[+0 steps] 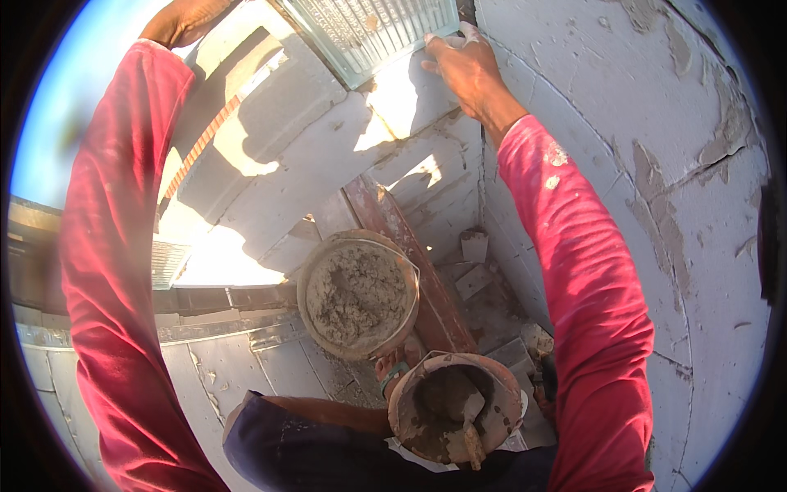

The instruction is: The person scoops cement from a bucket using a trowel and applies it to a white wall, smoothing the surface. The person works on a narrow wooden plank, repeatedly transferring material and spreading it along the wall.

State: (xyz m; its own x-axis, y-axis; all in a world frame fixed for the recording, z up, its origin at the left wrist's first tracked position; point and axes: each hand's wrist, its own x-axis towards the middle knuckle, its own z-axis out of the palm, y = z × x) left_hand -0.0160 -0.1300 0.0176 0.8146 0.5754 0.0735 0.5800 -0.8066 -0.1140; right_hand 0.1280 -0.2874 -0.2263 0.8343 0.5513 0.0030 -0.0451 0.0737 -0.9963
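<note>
A ribbed clear glass block (392,31) sits at the top, against the corner of the white block wall. My right hand (469,72) is closed at its lower right corner, thumb and fingertips pressed to the edge. My left hand (185,21) reaches up to the upper left; the picture's edge cuts off its fingers, so its grip is hidden. Below, between my arms, stands a bucket (308,305) filled with grey mortar (358,295). Nearer to me, a second bucket (410,430) holds a trowel (473,443), handle leaning on the rim.
White block walls (689,205) rise at the right and ahead. A reddish plank (426,295) runs beside the mortar bucket. Broken block pieces (474,246) lie in the corner. A rust-coloured ribbed strip (205,143) and another glass block (168,261) are at left.
</note>
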